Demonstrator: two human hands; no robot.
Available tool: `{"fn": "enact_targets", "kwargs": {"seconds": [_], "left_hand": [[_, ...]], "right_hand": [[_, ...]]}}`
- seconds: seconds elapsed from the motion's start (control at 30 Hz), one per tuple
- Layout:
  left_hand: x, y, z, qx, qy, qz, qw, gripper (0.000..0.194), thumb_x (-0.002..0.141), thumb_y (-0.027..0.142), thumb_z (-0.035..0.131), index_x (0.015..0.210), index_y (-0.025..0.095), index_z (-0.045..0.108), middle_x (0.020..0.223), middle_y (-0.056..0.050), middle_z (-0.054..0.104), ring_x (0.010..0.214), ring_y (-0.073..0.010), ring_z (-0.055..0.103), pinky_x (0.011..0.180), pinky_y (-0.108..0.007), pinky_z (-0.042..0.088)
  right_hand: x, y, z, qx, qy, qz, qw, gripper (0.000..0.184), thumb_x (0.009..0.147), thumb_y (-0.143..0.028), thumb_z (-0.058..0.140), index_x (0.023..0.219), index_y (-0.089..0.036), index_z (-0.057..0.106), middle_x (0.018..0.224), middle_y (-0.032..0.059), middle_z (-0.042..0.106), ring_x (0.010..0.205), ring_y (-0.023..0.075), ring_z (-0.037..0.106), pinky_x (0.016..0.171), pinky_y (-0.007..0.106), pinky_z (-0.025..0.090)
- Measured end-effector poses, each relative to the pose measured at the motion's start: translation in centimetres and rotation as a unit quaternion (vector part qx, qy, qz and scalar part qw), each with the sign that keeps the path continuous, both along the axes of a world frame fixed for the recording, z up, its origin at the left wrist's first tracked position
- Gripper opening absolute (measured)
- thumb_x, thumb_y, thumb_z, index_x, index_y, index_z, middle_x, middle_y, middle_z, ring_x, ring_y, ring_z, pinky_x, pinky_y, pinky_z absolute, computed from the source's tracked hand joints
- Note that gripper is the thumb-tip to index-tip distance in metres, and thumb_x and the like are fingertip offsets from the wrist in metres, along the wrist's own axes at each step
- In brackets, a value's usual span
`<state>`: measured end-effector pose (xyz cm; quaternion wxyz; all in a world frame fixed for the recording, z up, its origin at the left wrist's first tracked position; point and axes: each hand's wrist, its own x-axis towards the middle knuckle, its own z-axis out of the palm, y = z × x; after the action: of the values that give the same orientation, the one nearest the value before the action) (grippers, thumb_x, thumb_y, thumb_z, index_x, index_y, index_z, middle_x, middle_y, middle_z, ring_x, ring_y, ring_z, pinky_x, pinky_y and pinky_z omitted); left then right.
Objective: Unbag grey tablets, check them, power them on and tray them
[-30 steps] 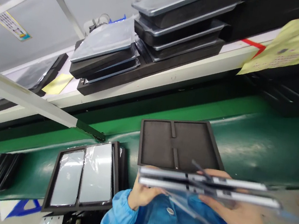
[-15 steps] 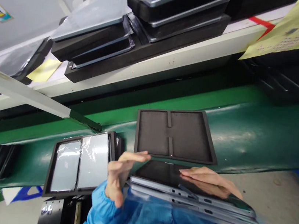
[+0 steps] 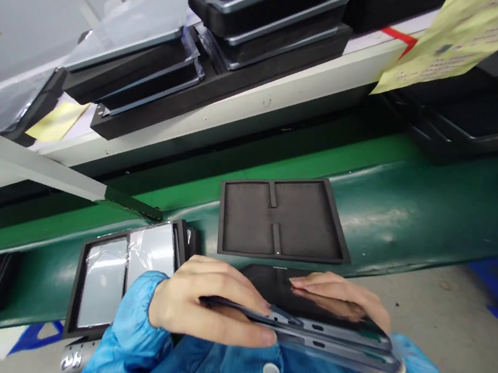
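Two flat tablets [image 3: 333, 312] with glossy black faces and grey slotted edges lie one over the other in front of my chest. My left hand [image 3: 214, 302] is closed on their left end, fingers over the top and thumb along the near edge. Whether it grips both or only the upper one is hard to tell. Across the upper black face lie the fingers of my right hand [image 3: 345, 292], which holds the right part of the stack; its thumb is hidden. Clear film hangs at the lower right corner.
Beyond the tablets, a black foam tray [image 3: 249, 217] with two recesses lies on the green belt [image 3: 393, 213]. Left of it, another foam tray [image 3: 77, 286] holds film-wrapped silver panels [image 3: 103, 280]. A white shelf edge [image 3: 251, 103] runs above, with stacked trays [image 3: 270, 35] and a yellow sheet [image 3: 449, 45].
My left hand has gone from spread fingers beside the tablets to a grip on their left end. My right hand keeps its hold. The whole view has shifted slightly.
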<state>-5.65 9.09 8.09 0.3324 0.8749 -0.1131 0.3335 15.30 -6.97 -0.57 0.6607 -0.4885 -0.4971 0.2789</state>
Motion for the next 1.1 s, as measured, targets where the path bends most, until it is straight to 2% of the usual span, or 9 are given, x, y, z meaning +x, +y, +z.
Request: {"fn": "enact_targets", "kwargs": {"seconds": [0.2, 0.43, 0.53, 0.6, 0.63, 0.73, 0.83, 0.97, 1.1], "left_hand": [[0.5, 0.5, 0.9, 0.028, 0.031, -0.018, 0.999, 0.03, 0.082, 0.002, 0.078, 0.11, 0.014, 0.077, 0.102, -0.007, 0.078, 0.091, -0.0176, 0.074, 0.077, -0.023, 0.064], [1.3, -0.4, 3.6, 0.09, 0.107, 0.003, 0.99, 0.007, 0.089, 0.013, 0.073, 0.082, 0.015, 0.073, 0.081, -0.005, 0.074, 0.076, -0.0145, 0.07, 0.066, -0.021, 0.059], [0.8, -0.9, 4.5, 0.125, 0.18, 0.037, 0.975, 0.018, 0.095, 0.018, 0.067, 0.077, 0.018, 0.068, 0.085, -0.003, 0.071, 0.073, -0.0114, 0.066, 0.064, -0.019, 0.055], [0.2, -0.8, 4.7, 0.156, 0.212, 0.054, 0.963, 0.011, 0.096, 0.026, 0.066, 0.088, 0.02, 0.071, 0.095, -0.004, 0.071, 0.08, -0.0132, 0.066, 0.068, -0.021, 0.055], [-0.1, -0.7, 4.6, 0.171, 0.22, 0.056, 0.959, 0.012, 0.096, 0.033, 0.067, 0.099, 0.022, 0.072, 0.101, -0.005, 0.07, 0.086, -0.0154, 0.066, 0.072, -0.023, 0.056], [-0.8, 0.0, 3.7, 0.145, 0.242, 0.038, 0.959, 0.044, 0.09, 0.053, 0.068, 0.126, 0.028, 0.067, 0.11, -0.009, 0.062, 0.096, -0.0195, 0.064, 0.08, -0.028, 0.057], [-1.0, 0.3, 2.1, 0.09, 0.214, 0.021, 0.972, 0.048, 0.086, 0.057, 0.068, 0.122, 0.025, 0.069, 0.105, -0.008, 0.057, 0.092, -0.0191, 0.06, 0.077, -0.028, 0.056], [-0.7, -0.4, 0.1, 0.071, 0.147, 0.033, 0.986, 0.039, 0.089, 0.047, 0.069, 0.113, 0.017, 0.071, 0.098, -0.01, 0.058, 0.087, -0.0198, 0.058, 0.072, -0.031, 0.055], [-0.5, -1.1, -0.5, 0.051, 0.114, 0.048, 0.991, 0.039, 0.091, 0.047, 0.067, 0.114, 0.016, 0.071, 0.102, -0.011, 0.058, 0.093, -0.0212, 0.058, 0.076, -0.033, 0.057]], "right_hand": [[0.0, 0.5, 0.8, 0.023, -0.036, -0.002, 0.999, 0.035, 0.099, -0.054, 0.058, 0.098, -0.026, 0.079, 0.087, 0.007, 0.082, 0.078, 0.0211, 0.079, 0.071, 0.024, 0.064], [0.0, 0.1, 0.6, 0.024, -0.049, 0.004, 0.998, 0.033, 0.096, -0.054, 0.062, 0.1, -0.026, 0.078, 0.088, 0.008, 0.082, 0.077, 0.0226, 0.079, 0.07, 0.026, 0.064], [-0.1, 0.0, 0.6, 0.015, -0.068, 0.001, 0.998, 0.029, 0.096, -0.051, 0.065, 0.098, -0.026, 0.078, 0.088, 0.0075, 0.082, 0.078, 0.0222, 0.079, 0.07, 0.025, 0.064], [-0.1, -0.1, 0.8, 0.008, -0.067, -0.007, 0.998, 0.031, 0.097, -0.051, 0.062, 0.096, -0.025, 0.079, 0.086, 0.0082, 0.082, 0.077, 0.0228, 0.079, 0.069, 0.026, 0.065], [-0.1, -0.1, 0.9, 0.007, -0.061, -0.012, 0.998, 0.033, 0.097, -0.052, 0.062, 0.096, -0.024, 0.079, 0.085, 0.0088, 0.082, 0.076, 0.0237, 0.079, 0.067, 0.027, 0.065], [0.1, -0.2, 1.2, 0.013, -0.028, -0.028, 0.999, 0.037, 0.094, -0.057, 0.065, 0.097, -0.023, 0.08, 0.082, 0.0095, 0.081, 0.075, 0.026, 0.079, 0.063, 0.03, 0.066], [0.2, -0.3, 1.1, 0.011, -0.024, -0.026, 0.999, 0.035, 0.093, -0.056, 0.067, 0.098, -0.024, 0.08, 0.083, 0.0091, 0.081, 0.075, 0.0256, 0.079, 0.064, 0.029, 0.066], [0.1, -0.5, 0.6, 0.006, -0.033, -0.027, 0.999, 0.034, 0.094, -0.054, 0.066, 0.098, -0.022, 0.08, 0.084, 0.0106, 0.081, 0.076, 0.0259, 0.079, 0.066, 0.03, 0.066], [0.0, -0.5, 0.7, 0.009, -0.019, -0.035, 0.999, 0.034, 0.093, -0.055, 0.068, 0.1, -0.024, 0.08, 0.084, 0.0089, 0.082, 0.076, 0.024, 0.079, 0.067, 0.027, 0.065]]}}
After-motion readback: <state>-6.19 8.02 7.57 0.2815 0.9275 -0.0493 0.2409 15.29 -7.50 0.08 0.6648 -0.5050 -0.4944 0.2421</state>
